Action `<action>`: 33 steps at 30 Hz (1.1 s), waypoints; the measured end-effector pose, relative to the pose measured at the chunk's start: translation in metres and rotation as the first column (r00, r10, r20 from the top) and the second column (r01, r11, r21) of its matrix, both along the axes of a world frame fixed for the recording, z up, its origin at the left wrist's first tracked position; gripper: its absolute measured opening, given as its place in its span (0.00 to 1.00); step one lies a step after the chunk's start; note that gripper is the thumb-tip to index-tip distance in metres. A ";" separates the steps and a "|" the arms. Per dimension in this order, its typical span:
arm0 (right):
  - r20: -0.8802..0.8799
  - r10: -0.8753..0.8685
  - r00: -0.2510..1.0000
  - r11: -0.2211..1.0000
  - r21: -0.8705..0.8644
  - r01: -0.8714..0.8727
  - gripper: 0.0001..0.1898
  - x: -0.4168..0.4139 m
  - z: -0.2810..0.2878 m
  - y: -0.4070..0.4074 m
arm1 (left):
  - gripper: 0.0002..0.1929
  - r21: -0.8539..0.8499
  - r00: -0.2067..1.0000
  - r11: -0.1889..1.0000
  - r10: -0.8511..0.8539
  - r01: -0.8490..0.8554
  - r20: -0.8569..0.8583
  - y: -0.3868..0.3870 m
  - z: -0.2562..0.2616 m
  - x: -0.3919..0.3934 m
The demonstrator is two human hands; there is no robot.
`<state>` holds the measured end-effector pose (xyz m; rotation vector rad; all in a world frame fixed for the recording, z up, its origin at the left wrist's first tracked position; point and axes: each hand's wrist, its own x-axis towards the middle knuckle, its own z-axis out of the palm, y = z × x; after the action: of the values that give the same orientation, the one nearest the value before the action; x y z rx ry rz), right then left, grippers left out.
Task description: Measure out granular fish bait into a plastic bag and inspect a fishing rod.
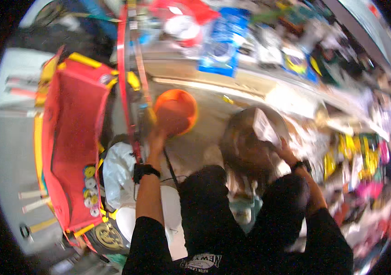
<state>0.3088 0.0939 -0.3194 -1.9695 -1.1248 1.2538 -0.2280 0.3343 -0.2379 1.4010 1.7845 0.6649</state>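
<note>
My left hand (158, 135) is at the near-left rim of an orange bucket (176, 111), with the fingers along its side; it appears to grip it. The mouth of the bucket faces up towards me. To the right, my right hand (285, 151) reaches over a large dark round tub (240, 137) in front of my knees. Its fingers are blurred. A pale sheet or packet (264, 126) lies close to those fingertips, and I cannot tell whether they hold it. A dark band circles each wrist.
On the left is a long red fabric bin (78, 113) with yellow corners and several small rolls (91, 189). A red strap (122, 75) runs beside a white plastic bag (120, 172). Blurred packets, including a blue one (224, 41) and yellow ones (357, 154), crowd the shelves.
</note>
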 end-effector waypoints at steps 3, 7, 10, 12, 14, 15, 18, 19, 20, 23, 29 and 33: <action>0.109 -0.004 0.994 0.999 0.033 0.000 0.29 -0.002 0.038 -0.020 | 0.08 0.051 0.999 0.998 -0.038 0.039 -0.032 0.001 -0.001 -0.005; -0.395 -0.258 0.882 0.928 0.152 0.340 0.19 -0.004 0.086 -0.090 | 0.01 0.108 0.978 0.974 -0.188 0.198 -0.096 0.003 0.006 -0.013; -0.286 -0.423 0.860 0.888 0.057 0.456 0.15 -0.008 0.118 -0.157 | 0.02 0.148 0.966 0.977 -0.182 0.156 0.183 -0.001 0.025 -0.018; -0.320 -0.527 0.787 0.833 -0.013 0.553 0.13 -0.010 0.130 -0.200 | 0.03 0.168 0.937 0.976 -0.186 0.140 0.295 -0.004 0.047 -0.017; -0.359 -0.647 0.672 0.748 -0.129 0.651 0.11 -0.012 0.133 -0.232 | 0.03 0.222 0.909 0.966 -0.206 0.130 0.363 -0.013 0.077 -0.014; -0.335 -0.624 0.706 0.765 -0.079 0.639 0.12 -0.010 0.129 -0.239 | 0.03 0.225 0.892 0.968 -0.195 0.109 0.407 -0.018 0.095 -0.013; -0.235 -0.611 0.756 0.775 0.020 0.632 0.22 0.008 0.107 -0.236 | 0.06 0.329 0.905 0.941 -0.210 0.084 0.369 -0.041 0.149 -0.004; -0.164 -0.629 0.759 0.764 0.050 0.644 0.28 0.016 0.096 -0.227 | 0.06 0.367 0.896 0.926 -0.233 0.085 0.378 -0.051 0.166 -0.002; -0.120 -0.666 0.736 0.741 0.009 0.672 0.29 0.029 0.086 -0.216 | 0.07 0.366 0.906 0.930 -0.183 0.034 0.382 -0.060 0.180 0.001; -0.028 -0.777 0.628 0.629 -0.022 0.777 0.31 0.079 0.056 -0.166 | 0.07 0.445 0.892 0.896 -0.212 0.013 0.400 -0.082 0.221 0.012; -0.130 -0.909 0.395 0.409 -0.109 0.906 0.32 0.162 0.006 -0.070 | 0.11 0.522 0.944 0.850 -0.109 -0.073 0.311 -0.112 0.281 0.045; -0.034 -0.882 0.470 0.471 -0.098 0.877 0.32 0.197 -0.022 -0.018 | 0.11 0.535 0.932 0.843 -0.231 0.048 0.280 -0.112 0.281 0.064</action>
<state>0.5056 0.0755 -0.3417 -2.0435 0.1079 0.7429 -0.1636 0.2225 0.0429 1.6289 1.2579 1.2950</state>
